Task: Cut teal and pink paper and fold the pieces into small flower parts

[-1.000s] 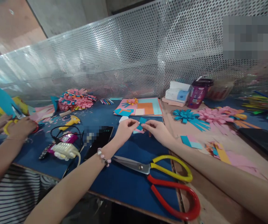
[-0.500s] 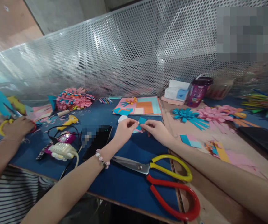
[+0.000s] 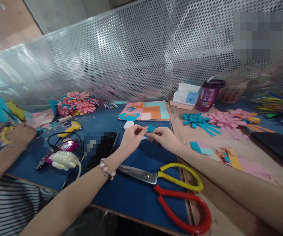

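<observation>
Between my two hands is a small piece of blue paper (image 3: 151, 128), held over the blue tabletop. My right hand (image 3: 164, 137) pinches its right side. The fingertips of my left hand (image 3: 133, 136) press together at its left edge, where a tiny orange-pink bit shows. Below my hands lies a light paper scrap, partly hidden. Large scissors (image 3: 146, 177) with one yellow and one red handle rest on the table, blades pointing left towards my left wrist. A white rounded object (image 3: 128, 124) sits just behind my left hand.
Left of my hands are a phone (image 3: 104, 147), a white plug adapter (image 3: 65, 160) and a yellow glue gun (image 3: 70, 128). A co-worker's hands (image 3: 20, 136) cut blue paper at far left. Paper sheets (image 3: 152, 111), paper flowers (image 3: 194, 120) and a purple cup (image 3: 209, 95) lie beyond.
The blue paper has turned from more upright to flatter between my fingers, and my right hand has shifted slightly. At far left, the co-worker's scissors and paper have moved a little.
</observation>
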